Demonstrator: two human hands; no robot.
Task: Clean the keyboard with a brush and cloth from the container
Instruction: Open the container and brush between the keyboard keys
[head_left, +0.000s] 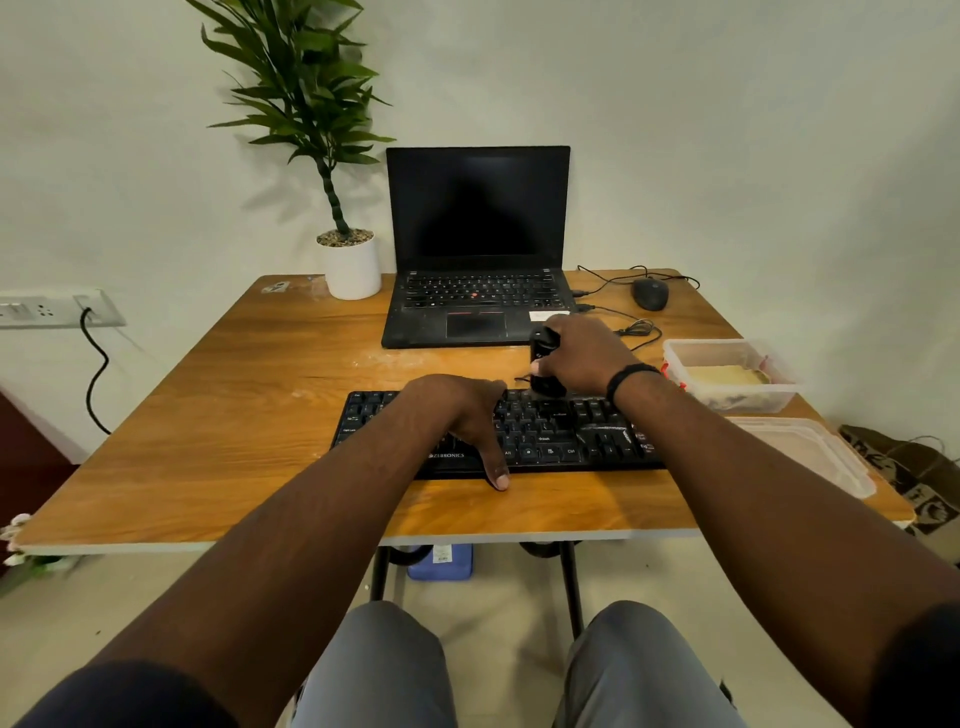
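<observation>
A black keyboard (550, 431) lies near the front of the wooden table (208, 415). My left hand (462, 415) rests flat on its middle keys, the thumb reaching over the front edge onto the wood. My right hand (582, 358) grips a black brush (543, 364) upright, its lower end touching the keyboard's top row. An open clear container (727, 374) at the right holds a yellowish cloth (722, 375).
A black laptop (478, 249) stands open behind the keyboard, with a potted plant (350, 265) to its left and a wired mouse (649, 293) to its right. The container's lid (815, 457) lies at the right front edge. A wall socket (52, 309) is at the left.
</observation>
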